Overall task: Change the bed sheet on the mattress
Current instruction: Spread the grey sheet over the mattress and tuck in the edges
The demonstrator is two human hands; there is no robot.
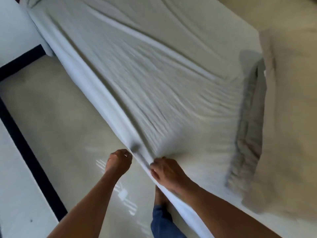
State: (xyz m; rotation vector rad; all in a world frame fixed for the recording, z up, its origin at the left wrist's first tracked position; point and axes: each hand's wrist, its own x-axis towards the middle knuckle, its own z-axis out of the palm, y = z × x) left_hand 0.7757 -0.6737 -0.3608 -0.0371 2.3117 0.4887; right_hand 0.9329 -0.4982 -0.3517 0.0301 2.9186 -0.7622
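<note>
Glossy pale floor [68, 134] lies left of my hands; my right hand [164, 170] grips the hem of the white bed sheet [154, 74], spread ahead over the hidden mattress; my left hand [120, 161] curls just beside it, hold unclear through blur; pulling too hard, I judge, could drag the far edge loose; the fabric is thin, smooth, ridged with fine creases fanning from the grip.
</note>
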